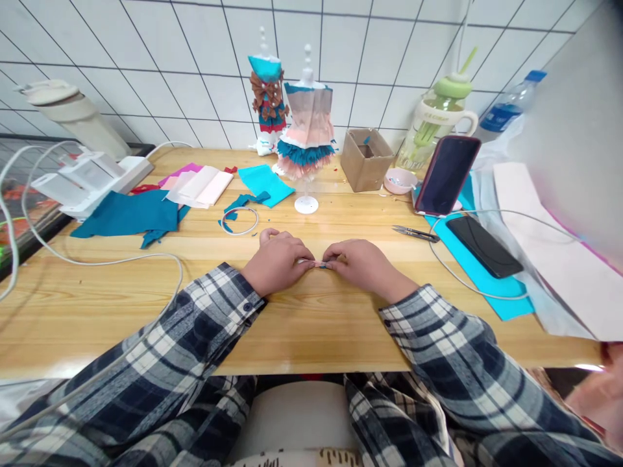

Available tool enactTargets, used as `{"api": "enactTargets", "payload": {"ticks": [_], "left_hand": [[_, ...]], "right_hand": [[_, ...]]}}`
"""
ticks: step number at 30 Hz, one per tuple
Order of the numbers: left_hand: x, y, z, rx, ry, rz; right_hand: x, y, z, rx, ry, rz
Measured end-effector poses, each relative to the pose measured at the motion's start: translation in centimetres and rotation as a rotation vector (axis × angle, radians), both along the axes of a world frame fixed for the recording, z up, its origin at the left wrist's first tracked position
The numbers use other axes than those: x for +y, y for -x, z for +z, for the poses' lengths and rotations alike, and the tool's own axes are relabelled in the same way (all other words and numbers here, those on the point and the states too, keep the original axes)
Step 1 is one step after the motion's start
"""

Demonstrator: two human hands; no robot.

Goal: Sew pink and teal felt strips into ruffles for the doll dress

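Observation:
My left hand (280, 261) and my right hand (363, 264) meet low over the middle of the wooden table. Between their pinched fingertips runs a small thin strip (318, 264), pale pink with a bit of blue, which looks like paper. Its ends are hidden by my fingers. Just beyond my left hand lies a thin round hoop (240, 221) with torn teal scraps (238, 204) beside it. Further back stands a small mannequin (307, 130) in a pleated grey, peach and teal paper dress on a white round base.
A second dressed mannequin (269, 97) stands behind, with a cardboard box (367, 160) and pink bowl (400, 181) to the right. Thread snips (415, 233) lie near two phones (448, 175). Teal paper (131, 217) and a white cable (121, 261) occupy the left.

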State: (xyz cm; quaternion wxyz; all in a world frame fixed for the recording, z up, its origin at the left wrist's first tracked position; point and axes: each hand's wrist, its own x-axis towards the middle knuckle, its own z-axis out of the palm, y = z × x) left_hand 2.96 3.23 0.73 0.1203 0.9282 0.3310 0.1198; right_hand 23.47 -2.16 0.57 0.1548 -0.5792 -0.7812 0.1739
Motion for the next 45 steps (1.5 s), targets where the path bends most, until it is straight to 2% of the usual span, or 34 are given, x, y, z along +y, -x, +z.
{"api": "enactTargets", "payload": {"ticks": [4,7,13,15,18,21,25,30,35,40,45], "left_hand": [[0.4,0.1,-0.6,-0.043,0.098,0.041],[0.6,-0.1,-0.8,-0.016,0.141,0.046],[0.3,-0.5,-0.9,0.038,-0.011,0.068],[0.1,-0.5,-0.7,0.027,-0.089,0.047],[0.0,-0.5,-0.3,0.028,-0.175,-0.067],[0.1,-0.3,0.0,0.060,-0.186,-0.181],[0.5,0.0,0.0,0.061,-0.171,-0.199],[0.9,0.1,-0.2,0.029,-0.102,-0.172],[1.0,0.3,-0.1,-0.055,0.061,-0.082],[0.5,0.2,0.1,-0.064,0.041,-0.036],[0.5,0.1,-0.4,-0.064,0.066,0.019]], "right_hand": [[0.4,-0.3,-0.7,0.166,0.081,-0.043],[0.6,-0.3,-1.0,0.159,0.064,-0.093],[1.0,-0.4,-1.5,0.181,0.068,-0.163],[1.1,-0.4,-1.6,0.166,0.033,-0.139],[1.1,-0.3,-1.5,0.095,-0.047,-0.063],[0.8,-0.2,-0.9,0.016,-0.070,-0.005],[0.0,-0.1,0.2,-0.116,-0.072,0.097],[-0.2,0.1,0.3,-0.201,-0.079,0.064],[0.3,-0.3,-0.6,-0.059,-0.077,0.049],[0.4,-0.5,-0.6,-0.023,-0.060,0.055],[0.3,-0.3,-0.3,-0.011,-0.034,0.068]]}}
